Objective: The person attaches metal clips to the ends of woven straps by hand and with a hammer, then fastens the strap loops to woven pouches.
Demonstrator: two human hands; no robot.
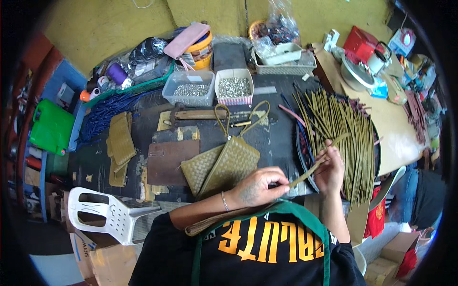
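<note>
My left hand [260, 188] is closed on one end of a flat olive strip [304, 177], low over the table's front edge. My right hand [330, 169], farther right and raised, grips the same strip higher up, its free end curving rightward over a large bundle of similar olive strips [358, 143] in a dark round tray. Beyond my left hand lie woven olive pouches [229, 167] with looped straps. A stack of flat woven olive pieces [120, 143] lies at the left. A brown square mat [162, 162] and a wooden-handled hammer [198, 115] rest near the pouches.
Two containers of small metal pieces [234, 88], blue cords [102, 119], an orange bucket [200, 55] and a crate [281, 69] stand on the dark table [281, 143]. A white chair [117, 214] stands front left, a tan side table [391, 143] at right. Someone's jeans [408, 195] show far right.
</note>
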